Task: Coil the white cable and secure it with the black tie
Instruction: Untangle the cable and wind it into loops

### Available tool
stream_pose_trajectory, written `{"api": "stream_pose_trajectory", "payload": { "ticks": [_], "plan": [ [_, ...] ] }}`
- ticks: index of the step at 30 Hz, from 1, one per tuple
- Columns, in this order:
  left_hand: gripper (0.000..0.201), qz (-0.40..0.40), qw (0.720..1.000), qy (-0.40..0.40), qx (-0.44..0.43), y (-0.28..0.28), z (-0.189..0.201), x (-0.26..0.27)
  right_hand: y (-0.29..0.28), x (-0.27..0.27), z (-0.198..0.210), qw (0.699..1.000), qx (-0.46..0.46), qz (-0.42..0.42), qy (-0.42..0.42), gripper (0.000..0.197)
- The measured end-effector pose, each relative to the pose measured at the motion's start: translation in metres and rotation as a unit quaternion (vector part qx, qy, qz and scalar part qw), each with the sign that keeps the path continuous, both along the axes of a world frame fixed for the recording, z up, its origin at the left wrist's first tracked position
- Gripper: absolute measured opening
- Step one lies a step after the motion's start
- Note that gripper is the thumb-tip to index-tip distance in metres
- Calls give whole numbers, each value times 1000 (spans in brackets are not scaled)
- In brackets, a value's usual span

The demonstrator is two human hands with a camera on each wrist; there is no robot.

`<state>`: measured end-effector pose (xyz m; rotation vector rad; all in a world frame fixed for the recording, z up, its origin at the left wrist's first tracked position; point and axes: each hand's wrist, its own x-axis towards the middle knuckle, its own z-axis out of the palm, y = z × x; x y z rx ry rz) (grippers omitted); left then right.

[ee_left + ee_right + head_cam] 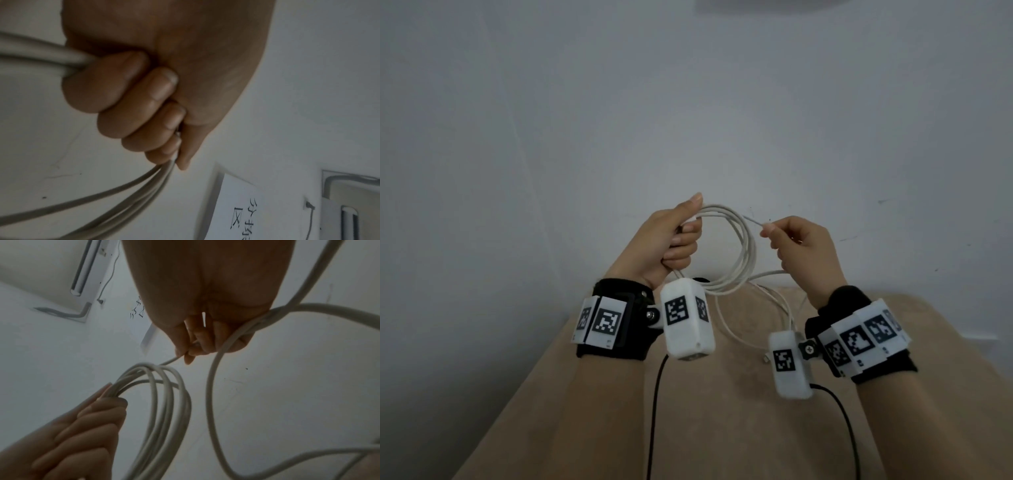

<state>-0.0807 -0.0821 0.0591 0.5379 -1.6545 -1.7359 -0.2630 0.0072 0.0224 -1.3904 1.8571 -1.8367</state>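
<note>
The white cable (743, 246) is gathered into several loops held up in front of the wall. My left hand (681, 236) grips one side of the coil in a fist; the left wrist view shows the strands (123, 203) running through the curled fingers (131, 104). My right hand (787, 240) pinches a single strand (170, 361) between thumb and forefinger just right of the coil (164, 402). The loose remainder (777, 308) hangs down onto the beige table (722, 428). A small dark shape (700, 279) shows behind the left wrist camera; I cannot tell whether it is the black tie.
A plain white wall (688, 120) fills the background. Black camera leads (655, 411) trail from both wrists across the table. A paper sign (236, 211) and an air conditioner (51, 272) are on the wall higher up.
</note>
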Motion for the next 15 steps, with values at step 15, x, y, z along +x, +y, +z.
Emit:
{"api": "stream_pose_trajectory", "payload": {
  "ticks": [15],
  "plan": [
    [48, -42, 985, 133, 100, -5, 0, -3, 9, 19, 10, 977, 50, 187, -84, 35]
  ]
}}
